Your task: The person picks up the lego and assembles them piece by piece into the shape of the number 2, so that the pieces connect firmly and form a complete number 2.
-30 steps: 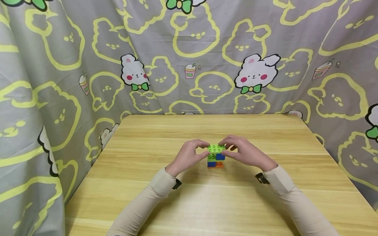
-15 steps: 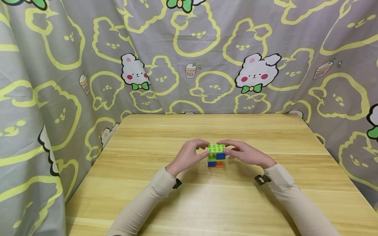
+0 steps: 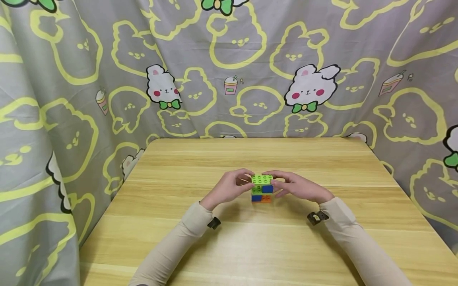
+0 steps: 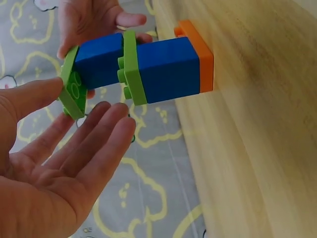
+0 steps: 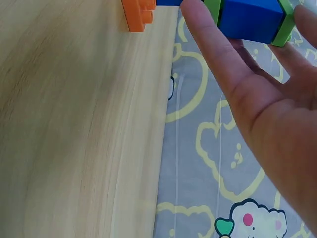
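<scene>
A stack of toy building bricks stands on the table between both hands. From the bottom up it has an orange plate (image 3: 266, 199), a blue block (image 4: 168, 69), a green plate (image 4: 132, 69), another blue block (image 3: 267, 189) and a top green plate (image 3: 262, 178). The two blue blocks sit at opposite ends. My left hand (image 3: 229, 186) pinches the top plate's left end between thumb and index finger, its other fingers spread below. On the right end, my right hand (image 3: 304, 186) pinches the same plate, with its lower fingers extending down beside the stack (image 5: 250, 20).
The wooden table (image 3: 243, 246) reaches back to a grey patterned curtain (image 3: 250, 51), which also hangs along both sides. Dark wrist straps (image 3: 317, 217) show under the sleeves.
My right hand's raised, arched fingers have come down and lie flatter along the top plate's right end; its thumb has shifted slightly. The left hand and the stack stay nearly still.
</scene>
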Demonstrator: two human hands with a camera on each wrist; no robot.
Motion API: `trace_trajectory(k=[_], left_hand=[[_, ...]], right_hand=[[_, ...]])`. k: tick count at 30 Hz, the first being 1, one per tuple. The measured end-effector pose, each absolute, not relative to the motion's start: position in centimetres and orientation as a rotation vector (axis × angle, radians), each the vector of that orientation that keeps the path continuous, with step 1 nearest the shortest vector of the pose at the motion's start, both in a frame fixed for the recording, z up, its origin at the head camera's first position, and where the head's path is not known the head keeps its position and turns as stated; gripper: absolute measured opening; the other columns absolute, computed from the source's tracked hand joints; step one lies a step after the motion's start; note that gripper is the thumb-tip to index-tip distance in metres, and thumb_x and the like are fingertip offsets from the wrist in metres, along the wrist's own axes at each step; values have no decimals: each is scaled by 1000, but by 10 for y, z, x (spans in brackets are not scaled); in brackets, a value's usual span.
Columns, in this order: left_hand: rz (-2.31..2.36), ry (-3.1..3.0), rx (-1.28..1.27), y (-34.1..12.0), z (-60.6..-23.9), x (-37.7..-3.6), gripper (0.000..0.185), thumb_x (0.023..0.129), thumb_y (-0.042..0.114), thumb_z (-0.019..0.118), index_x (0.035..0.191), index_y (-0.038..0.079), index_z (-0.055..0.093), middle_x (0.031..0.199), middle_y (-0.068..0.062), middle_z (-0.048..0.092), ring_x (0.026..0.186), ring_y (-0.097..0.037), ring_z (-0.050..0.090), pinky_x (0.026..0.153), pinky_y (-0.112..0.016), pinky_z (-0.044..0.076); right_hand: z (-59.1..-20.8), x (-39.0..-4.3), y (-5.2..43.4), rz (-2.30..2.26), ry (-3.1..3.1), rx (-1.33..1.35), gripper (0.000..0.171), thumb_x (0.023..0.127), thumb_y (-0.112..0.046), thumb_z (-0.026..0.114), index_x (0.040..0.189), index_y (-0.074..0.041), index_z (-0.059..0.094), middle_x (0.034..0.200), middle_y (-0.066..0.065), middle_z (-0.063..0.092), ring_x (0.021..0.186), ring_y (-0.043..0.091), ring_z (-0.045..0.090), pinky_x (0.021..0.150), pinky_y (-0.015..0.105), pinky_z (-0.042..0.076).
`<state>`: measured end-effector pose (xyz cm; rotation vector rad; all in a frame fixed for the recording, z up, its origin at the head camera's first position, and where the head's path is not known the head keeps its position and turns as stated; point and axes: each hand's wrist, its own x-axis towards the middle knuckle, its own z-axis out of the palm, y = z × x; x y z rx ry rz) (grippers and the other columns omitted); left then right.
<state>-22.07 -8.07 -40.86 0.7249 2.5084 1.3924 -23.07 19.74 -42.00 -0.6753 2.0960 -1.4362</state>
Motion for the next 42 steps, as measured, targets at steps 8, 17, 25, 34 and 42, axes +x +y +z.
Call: trace_trajectory(k=[8, 17, 25, 34, 42], left_hand=[[1417, 2457, 703, -82, -411, -223, 29, 99, 25, 70, 127, 15, 67, 119, -8, 73, 103, -19, 73, 88, -36, 59], [1437, 2423, 664, -82, -411, -222, 29, 100, 27, 69, 128, 19, 66, 120, -9, 72, 104, -20, 73, 88, -38, 59], [1433, 2414, 646, -83, -410, -221, 30, 100, 28, 68, 129, 20, 66, 120, -7, 72, 106, -20, 72, 88, -39, 59], [1415, 2408, 650, -83, -408, -220, 29, 101, 26, 67, 129, 19, 66, 120, -6, 71, 107, -18, 71, 89, -38, 59], [1421, 2401, 648, -84, -408, -220, 28, 101, 25, 67, 129, 18, 66, 122, -7, 71, 108, -19, 71, 90, -39, 59]], right_hand=[[-419, -232, 197, -1463, 2046, -709, 47, 110, -34, 49, 154, -19, 45, 143, 18, 55, 120, 39, 64, 97, 48, 55], [-419, -232, 199, -1480, 2022, -703, 50, 109, -33, 51, 156, -16, 43, 141, 21, 56, 119, 42, 65, 102, 58, 49], [-419, -231, 198, -1498, 2023, -718, 53, 108, -31, 53, 156, -10, 43, 144, 21, 54, 120, 40, 64, 102, 54, 51], [-419, -231, 198, -1491, 2035, -720, 51, 108, -32, 53, 155, -12, 45, 144, 20, 53, 119, 38, 66, 102, 55, 50], [-420, -232, 197, -1499, 2035, -749, 52, 108, -30, 53, 155, -8, 44, 147, 22, 51, 119, 32, 67, 102, 53, 51]])
